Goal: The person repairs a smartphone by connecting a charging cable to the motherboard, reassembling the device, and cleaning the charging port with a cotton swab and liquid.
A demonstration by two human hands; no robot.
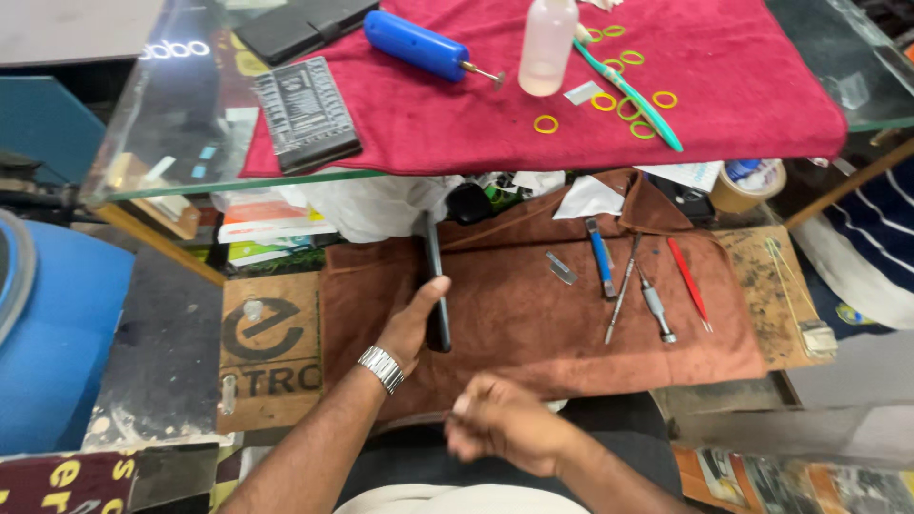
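My left hand [411, 324] holds a dark phone [435, 286] on its edge over the brown cloth [533, 314], thumb along its near end. My right hand [500, 424] hangs nearer, blurred, fingers curled and apart from the phone. To the right lie a blue tool [601, 258], tweezers [624, 290], a small screwdriver [656, 309] and red tweezers [688, 283].

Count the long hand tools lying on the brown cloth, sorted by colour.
Blue-handled tool: 1
Silver metal tools: 2
Red tweezers: 1
Total: 4
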